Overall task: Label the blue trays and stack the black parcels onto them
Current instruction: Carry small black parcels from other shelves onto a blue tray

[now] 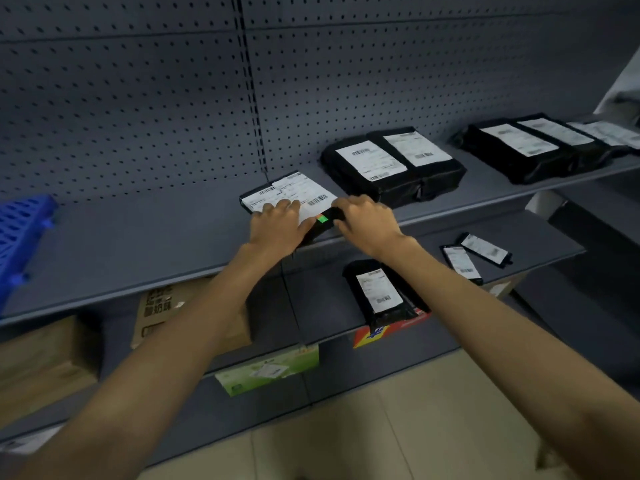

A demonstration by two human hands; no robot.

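Note:
A flat black parcel (304, 192) with a large white shipping label lies at the front of the grey shelf (138, 251). My left hand (277, 223) rests palm down on its label, fingers spread. My right hand (367, 220) grips the parcel's right front corner, beside a small green sticker (322, 219). A blue tray (20, 233) with a slotted surface stands at the far left of the same shelf. Two black parcels (394, 168) lie side by side to the right, and further black parcels (533, 147) lie beyond them.
The shelf below holds one black parcel (381, 292) on a red and yellow box (388, 330), two small black parcels (474, 258), and a cardboard carton (162, 313). A green box (270, 372) sits lower. A perforated grey back panel (138, 98) rises behind the shelf.

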